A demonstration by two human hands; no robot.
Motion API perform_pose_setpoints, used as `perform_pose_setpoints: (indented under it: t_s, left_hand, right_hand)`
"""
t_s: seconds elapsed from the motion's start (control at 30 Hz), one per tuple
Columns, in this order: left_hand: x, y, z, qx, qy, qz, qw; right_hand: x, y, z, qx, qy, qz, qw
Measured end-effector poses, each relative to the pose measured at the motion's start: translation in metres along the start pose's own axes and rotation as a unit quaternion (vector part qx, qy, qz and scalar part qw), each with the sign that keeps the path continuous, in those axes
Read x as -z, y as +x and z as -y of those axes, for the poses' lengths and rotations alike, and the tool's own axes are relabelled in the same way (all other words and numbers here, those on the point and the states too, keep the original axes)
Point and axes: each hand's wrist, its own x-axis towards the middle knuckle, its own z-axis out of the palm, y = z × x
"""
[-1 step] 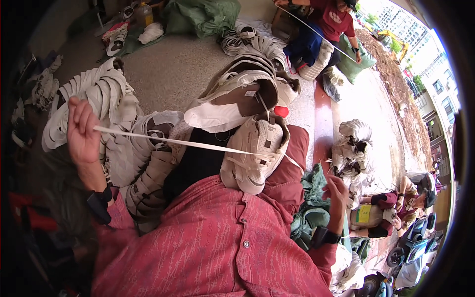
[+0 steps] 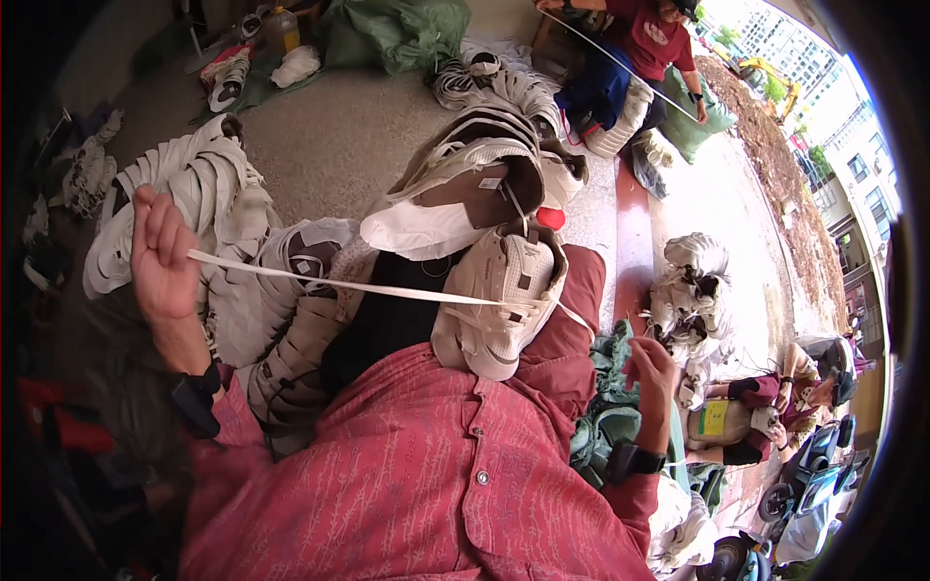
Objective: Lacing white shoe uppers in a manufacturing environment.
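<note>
I see my left hand (image 2: 163, 257) raised to the left of the cream sneaker (image 2: 504, 300) that rests on my lap. This hand is clenched around the end of a flat white lace (image 2: 339, 285). The lace runs tight from my fist across to the sneaker, where it goes into the eyelets on the upper part. The sneaker lies tilted, with its sole side toward my red shirt (image 2: 426, 484).

My right hand (image 2: 657, 373) is to the right of the sneaker and a little lower, near a green cloth (image 2: 605, 387). Its fingers are bent, but I cannot tell if it grasps something; a thin piece of lace seems to go toward it from the sneaker.

Just behind the sneaker there is a stack of other white shoe uppers (image 2: 465, 189), touching it. More white uppers (image 2: 203, 208) are piled to the left of the sneaker, below my left hand. Far behind the sneaker, another person in a red top (image 2: 659, 39) sits and pulls a long lace too.
</note>
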Motion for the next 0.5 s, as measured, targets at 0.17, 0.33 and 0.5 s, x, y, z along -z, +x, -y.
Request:
perform_pose_setpoints:
  t_s: [0.17,0.33,0.5]
  left_hand:
    - [-0.03,0.012,0.099,0.125,0.359,-0.048,0.924]
    - [0.0,-0.001,0.218,0.173,0.563,0.128,0.798]
    - [0.019,-0.005,0.26,0.261,0.592,0.139,0.75]
  right_hand:
    - [-0.087,0.006,0.05,0.029,-0.047,0.15,0.987]
    - [-0.137,0.014,0.059,0.022,0.022,0.255,0.966]
    - [-0.154,0.013,0.066,-0.026,0.016,0.271,0.962]
